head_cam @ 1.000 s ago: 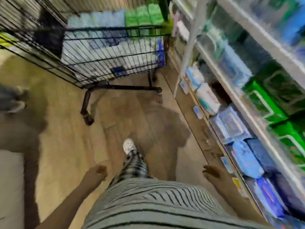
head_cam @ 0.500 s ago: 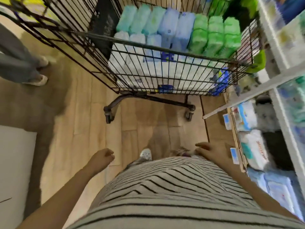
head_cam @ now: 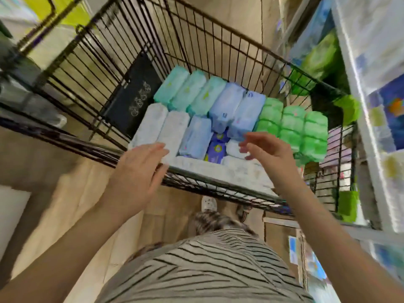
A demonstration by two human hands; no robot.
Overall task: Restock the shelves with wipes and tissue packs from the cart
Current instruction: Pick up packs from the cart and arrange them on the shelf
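Both hands, left hand [head_cam: 140, 169] and right hand [head_cam: 265, 153], reach spread and empty over the cart [head_cam: 218, 189]

Pale wood-look plank floor [head_cam: 72, 193] runs underfoot, evenly lit and crossed by soft shadows. A white rectangular patch [head_cam: 11, 211] lies on it at the lower left. A blurred yellow-green panel [head_cam: 65, 12] shows at the upper left. White metal shelving [head_cam: 358, 119] lines the right side.
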